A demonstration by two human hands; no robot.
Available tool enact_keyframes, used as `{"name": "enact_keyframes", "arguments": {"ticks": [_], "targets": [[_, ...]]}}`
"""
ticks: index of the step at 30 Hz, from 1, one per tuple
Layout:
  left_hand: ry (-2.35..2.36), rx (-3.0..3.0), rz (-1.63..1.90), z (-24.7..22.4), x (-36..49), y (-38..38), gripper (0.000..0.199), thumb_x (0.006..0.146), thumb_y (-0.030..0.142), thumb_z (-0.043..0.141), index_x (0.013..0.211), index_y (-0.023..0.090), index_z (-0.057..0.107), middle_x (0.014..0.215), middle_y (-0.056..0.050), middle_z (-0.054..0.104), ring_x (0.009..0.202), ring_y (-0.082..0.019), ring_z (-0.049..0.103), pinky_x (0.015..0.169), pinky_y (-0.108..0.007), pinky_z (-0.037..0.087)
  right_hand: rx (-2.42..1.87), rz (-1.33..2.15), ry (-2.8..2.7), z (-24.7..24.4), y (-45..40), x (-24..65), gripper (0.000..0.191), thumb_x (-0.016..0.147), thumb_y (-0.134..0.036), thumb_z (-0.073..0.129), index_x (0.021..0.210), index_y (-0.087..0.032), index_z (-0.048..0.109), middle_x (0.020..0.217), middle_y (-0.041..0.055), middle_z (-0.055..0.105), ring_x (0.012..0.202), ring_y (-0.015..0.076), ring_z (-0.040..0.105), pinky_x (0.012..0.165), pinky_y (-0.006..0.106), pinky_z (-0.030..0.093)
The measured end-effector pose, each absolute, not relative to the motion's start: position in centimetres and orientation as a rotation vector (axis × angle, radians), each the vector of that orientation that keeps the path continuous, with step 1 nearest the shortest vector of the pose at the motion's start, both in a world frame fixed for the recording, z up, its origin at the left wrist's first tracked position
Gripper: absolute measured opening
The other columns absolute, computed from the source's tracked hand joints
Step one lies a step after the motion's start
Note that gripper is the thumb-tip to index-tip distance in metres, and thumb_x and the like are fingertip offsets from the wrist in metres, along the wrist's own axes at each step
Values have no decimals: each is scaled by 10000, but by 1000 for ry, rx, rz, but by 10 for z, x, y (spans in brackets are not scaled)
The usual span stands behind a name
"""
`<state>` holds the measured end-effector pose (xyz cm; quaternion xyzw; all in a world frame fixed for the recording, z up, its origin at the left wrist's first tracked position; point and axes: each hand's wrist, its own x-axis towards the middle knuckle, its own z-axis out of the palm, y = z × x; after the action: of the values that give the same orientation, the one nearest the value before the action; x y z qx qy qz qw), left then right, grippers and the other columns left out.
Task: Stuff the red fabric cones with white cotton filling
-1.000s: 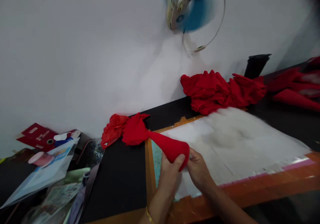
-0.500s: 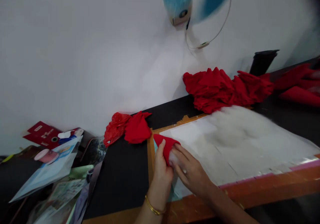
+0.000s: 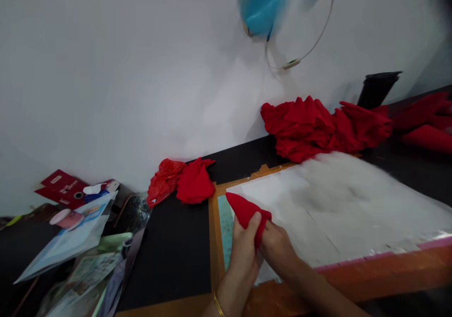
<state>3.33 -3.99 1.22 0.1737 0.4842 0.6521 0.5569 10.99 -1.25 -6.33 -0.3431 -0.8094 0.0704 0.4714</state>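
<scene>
A red cone-shaped fabric piece (image 3: 243, 209) points up and to the left above the left edge of the white sheet (image 3: 282, 190). My left hand (image 3: 245, 241) is wrapped round its lower left side, thumb on top. My right hand (image 3: 277, 244) is at the open end, its fingers hidden inside the fabric; whether they hold anything does not show. A fluffy white heap (image 3: 328, 180) lies on the sheet. Behind it is a large pile of red fabric pieces (image 3: 307, 126).
A small red cloth (image 3: 195, 182) and a red plastic bag (image 3: 165, 180) lie left of the sheet. Further left are a red box (image 3: 63, 189), a pink roll (image 3: 67, 219) and plastic packets (image 3: 84, 230). A black container (image 3: 377, 91) stands behind; a blue fan (image 3: 263, 8) hangs above.
My right hand's fingers have gone into the fabric's open end, and the white fluff there is no longer visible. Both hands and the cone have shifted slightly right and down.
</scene>
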Motion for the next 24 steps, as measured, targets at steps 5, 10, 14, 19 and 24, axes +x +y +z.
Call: {"name": "enact_keyframes", "arguments": {"ticks": [5,10,14,19,24], "targets": [[1068,101,1568,30,12,-23,299,740,278,759,975,114,674,890,-89,728,734,-164,678,718,-266,544,-733,200,-2002,-36,-18,124,378,929,-127,456,1302,-93,499,1287,201,568,1186,258,565,915,378,556],[1003,-73,1528,38,5,-15,201,809,317,683,822,117,685,751,-73,712,612,-137,645,587,-223,536,-620,98,-2066,-22,-19,133,426,956,-76,407,1355,-209,478,1448,138,462,1214,241,532,911,390,541],[1040,15,1475,34,17,-23,254,747,341,743,816,106,676,738,-63,696,597,-114,627,564,-191,505,-563,-20,-2164,-30,-16,127,318,960,-82,348,1070,-124,643,1094,144,677,982,257,605,851,417,550],[1223,329,1571,22,38,-35,394,604,298,843,927,144,678,812,-43,715,749,-168,676,741,-257,530,-730,-83,-2247,-53,-12,116,315,833,21,404,790,-135,673,718,112,677,695,245,601,652,371,545],[1215,468,1589,6,45,-42,536,644,343,827,1119,177,644,1030,-96,727,1036,-253,663,932,-341,492,-720,69,-2316,-56,-8,122,335,849,3,378,798,-159,666,721,57,707,589,173,617,546,259,498]]}}
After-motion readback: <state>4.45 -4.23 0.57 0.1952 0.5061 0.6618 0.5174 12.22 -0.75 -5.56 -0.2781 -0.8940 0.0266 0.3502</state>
